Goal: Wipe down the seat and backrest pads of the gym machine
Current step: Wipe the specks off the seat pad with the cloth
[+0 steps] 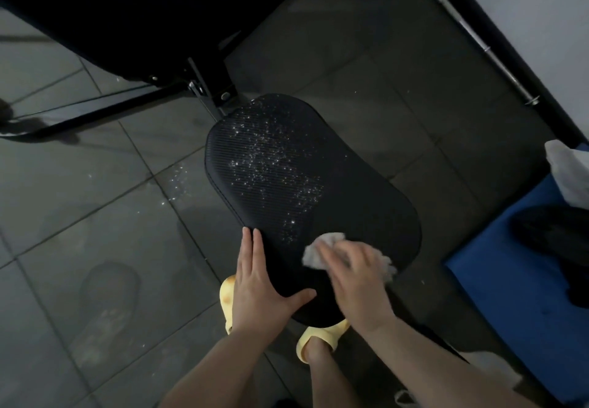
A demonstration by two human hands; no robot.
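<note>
— Where's the cloth?
— Under my right hand, fingers spread flat on the cloth, near end of the seat pad.
— Left hand?
— Fingers straight, pressing the pad's edge.

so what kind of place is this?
Likely a gym, maybe a home one. A ribbed black seat pad on a black metal frame, a bar lying by the wall, and a blue mat on the tiled floor.
</note>
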